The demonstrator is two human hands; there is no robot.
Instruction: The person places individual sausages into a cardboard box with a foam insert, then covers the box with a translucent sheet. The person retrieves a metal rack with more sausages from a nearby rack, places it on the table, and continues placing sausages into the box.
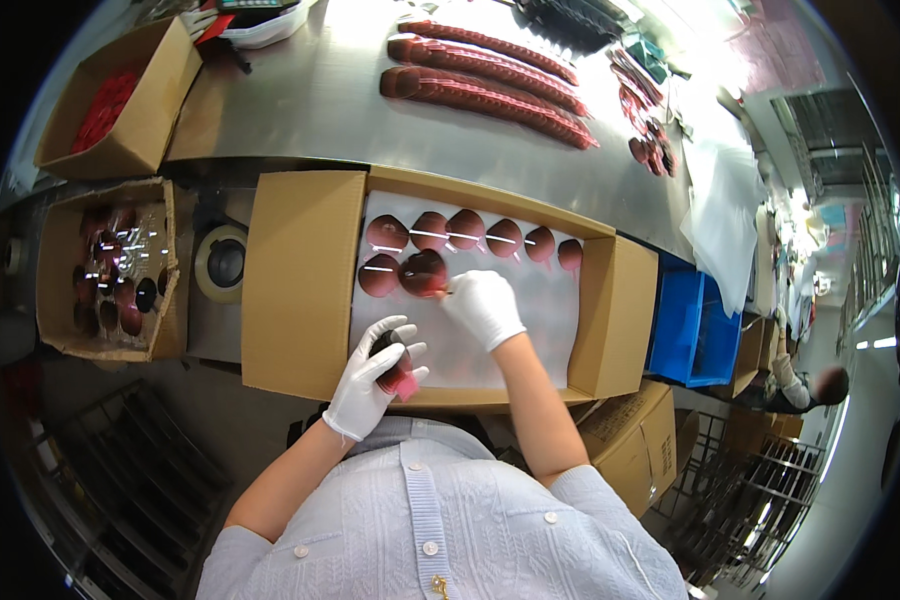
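My right hand (484, 307), in a white glove, pinches the small tab of a dark red tinted lens (423, 273). That lens is over the white sheet (465, 345) lining an open cardboard box (304, 281); whether it touches the sheet I cannot tell. Several round gradient-tinted lenses (466, 229) form a row along the box's far side, and another lens (379, 275) sits in front of the row's left end. Nearer my body, my gloved left hand (367, 379) grips a small stack of dark lenses (392, 360) with pink tabs pointing down.
Long rows of stacked lenses (487, 86) lie on the metal table (285, 112). To the left are a carton of loose lenses (169, 247), a tape roll (221, 264) and a carton with red pieces (176, 82). A blue bin (675, 322) stands right; a person (795, 386) is beyond.
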